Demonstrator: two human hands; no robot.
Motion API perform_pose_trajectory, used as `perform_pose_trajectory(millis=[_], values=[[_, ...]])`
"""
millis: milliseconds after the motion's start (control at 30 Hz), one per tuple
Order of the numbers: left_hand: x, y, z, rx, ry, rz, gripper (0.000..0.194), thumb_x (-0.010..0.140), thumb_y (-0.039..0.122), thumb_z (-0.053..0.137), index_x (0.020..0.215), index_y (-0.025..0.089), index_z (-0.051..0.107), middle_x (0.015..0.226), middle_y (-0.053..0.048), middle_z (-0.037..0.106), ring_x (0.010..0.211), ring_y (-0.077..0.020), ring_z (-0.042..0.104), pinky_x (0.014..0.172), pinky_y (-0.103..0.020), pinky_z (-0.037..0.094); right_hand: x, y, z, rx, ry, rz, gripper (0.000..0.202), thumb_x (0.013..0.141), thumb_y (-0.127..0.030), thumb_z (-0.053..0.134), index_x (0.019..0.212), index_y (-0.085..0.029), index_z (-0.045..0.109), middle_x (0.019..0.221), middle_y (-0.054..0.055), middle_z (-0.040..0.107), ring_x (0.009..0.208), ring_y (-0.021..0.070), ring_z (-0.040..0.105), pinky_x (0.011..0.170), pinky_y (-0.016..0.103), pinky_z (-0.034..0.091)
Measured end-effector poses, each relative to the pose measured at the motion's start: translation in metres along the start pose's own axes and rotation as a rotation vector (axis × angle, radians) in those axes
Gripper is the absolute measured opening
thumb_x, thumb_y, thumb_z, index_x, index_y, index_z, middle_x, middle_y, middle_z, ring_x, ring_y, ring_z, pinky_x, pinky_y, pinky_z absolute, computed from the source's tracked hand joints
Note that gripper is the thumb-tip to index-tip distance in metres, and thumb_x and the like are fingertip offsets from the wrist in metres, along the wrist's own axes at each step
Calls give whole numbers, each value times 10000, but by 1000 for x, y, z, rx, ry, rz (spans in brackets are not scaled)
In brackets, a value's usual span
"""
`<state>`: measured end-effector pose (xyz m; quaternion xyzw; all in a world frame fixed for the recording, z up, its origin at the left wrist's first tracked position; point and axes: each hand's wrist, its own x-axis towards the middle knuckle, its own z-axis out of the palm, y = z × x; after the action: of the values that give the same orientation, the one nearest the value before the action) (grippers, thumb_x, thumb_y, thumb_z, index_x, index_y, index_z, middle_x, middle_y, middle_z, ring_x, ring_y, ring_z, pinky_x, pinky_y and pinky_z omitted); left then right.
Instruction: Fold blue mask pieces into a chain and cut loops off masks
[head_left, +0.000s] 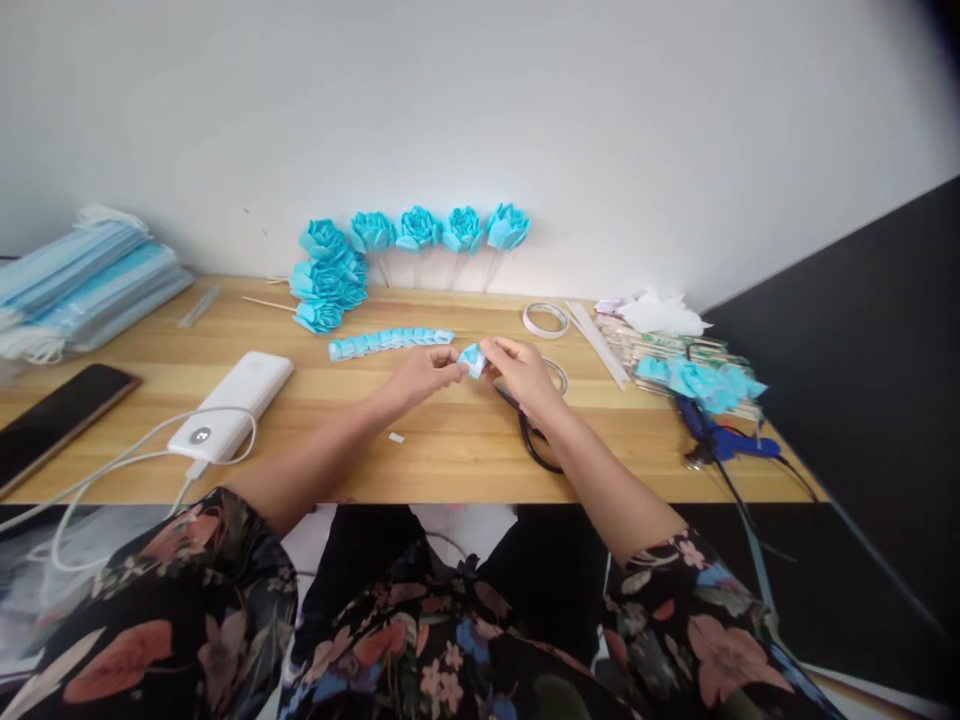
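Between my two hands is a small folded blue-and-white piece point(472, 360), held just above the middle of the table. The fingers of my left hand point(430, 373) pinch its left side. My right hand point(519, 372) grips its right side between thumb and fingers. Just beyond my left hand lies a row of similar folded blue pieces point(390, 342). A roll of tape point(556, 376) and a black-handled tool point(538, 445), probably scissors, are partly hidden beneath my right hand and wrist.
Blue flowers on sticks point(418, 230) lean against the wall, with more bunched flowers point(330, 275) to their left. Stacked face masks point(90, 280), a phone point(64, 415) and a cabled power bank point(232, 405) lie left. At right are another tape roll point(546, 320), blue scraps point(705, 383) and a blue glue gun point(739, 442).
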<state>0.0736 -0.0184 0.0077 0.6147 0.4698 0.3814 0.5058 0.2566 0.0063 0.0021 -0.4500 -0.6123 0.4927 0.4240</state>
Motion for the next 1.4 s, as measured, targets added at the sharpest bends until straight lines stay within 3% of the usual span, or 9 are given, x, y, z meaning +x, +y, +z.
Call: perform_pose_trajectory(millis=[100, 233, 367, 533, 700, 900, 1133, 1233, 1400], values=[[7, 0, -6, -33, 2, -23, 290, 711, 428, 663, 660, 170, 539, 606, 33, 506, 573, -92, 430, 583, -252, 332, 8, -8, -3, 36, -67, 23, 507, 792, -695, 594, 744, -194, 653, 711, 17, 630, 642, 141, 580, 584, 254, 474], [15, -5, -11, -10, -8, -34, 302, 710, 438, 657, 643, 167, 543, 580, 33, 501, 565, -95, 440, 573, -250, 322, 20, -12, -5, -7, -198, -3, 410, 754, -589, 711, 845, -190, 705, 773, 13, 674, 685, 134, 588, 641, 255, 479], [20, -12, -13, 16, -30, 9, 288, 715, 435, 637, 660, 165, 551, 589, 38, 495, 565, -89, 411, 572, -247, 305, 28, -2, 2, -29, -136, -18, 332, 725, -503, 761, 751, -179, 694, 692, -7, 649, 634, 115, 539, 642, 259, 450], [16, -19, -13, 21, -18, 10, 301, 733, 439, 633, 636, 172, 535, 572, 52, 426, 545, -78, 339, 550, -247, 249, 26, 10, 4, 79, -42, 3, 415, 776, -590, 697, 692, -184, 680, 671, 2, 636, 638, 127, 558, 650, 272, 474], [12, -17, -13, -91, 66, 9, 320, 748, 461, 652, 670, 173, 536, 599, 36, 504, 558, -85, 414, 566, -245, 313, 19, 9, -3, 137, -124, 17, 489, 827, -661, 618, 848, -185, 727, 787, 45, 698, 701, 143, 606, 691, 283, 496], [11, -17, -12, -164, 98, -15, 348, 733, 487, 678, 673, 176, 532, 586, 41, 500, 553, -84, 421, 566, -239, 334, 15, 6, -1, -77, -176, -15, 308, 778, -492, 717, 753, -191, 654, 722, -14, 621, 676, 119, 524, 685, 259, 433], [13, -17, -15, -152, 66, 10, 396, 769, 565, 656, 733, 178, 584, 644, 24, 531, 593, -103, 451, 590, -249, 373, 15, 8, 2, -180, -162, -61, 239, 784, -418, 653, 730, -196, 585, 682, -31, 560, 624, 107, 459, 620, 254, 379], [14, -16, -15, -163, 83, 46, 378, 753, 546, 687, 790, 176, 619, 675, 30, 534, 603, -99, 436, 607, -250, 370, 13, 9, 3, -245, -176, -82, 211, 790, -393, 635, 733, -196, 586, 675, -30, 570, 617, 107, 462, 609, 251, 375], [15, -18, -16, -206, 84, 48, 327, 716, 469, 718, 715, 165, 596, 667, 29, 546, 609, -92, 421, 626, -251, 361, 11, 5, 2, -306, -203, -99, 177, 798, -360, 610, 731, -197, 601, 683, -20, 603, 627, 118, 499, 617, 253, 393]])
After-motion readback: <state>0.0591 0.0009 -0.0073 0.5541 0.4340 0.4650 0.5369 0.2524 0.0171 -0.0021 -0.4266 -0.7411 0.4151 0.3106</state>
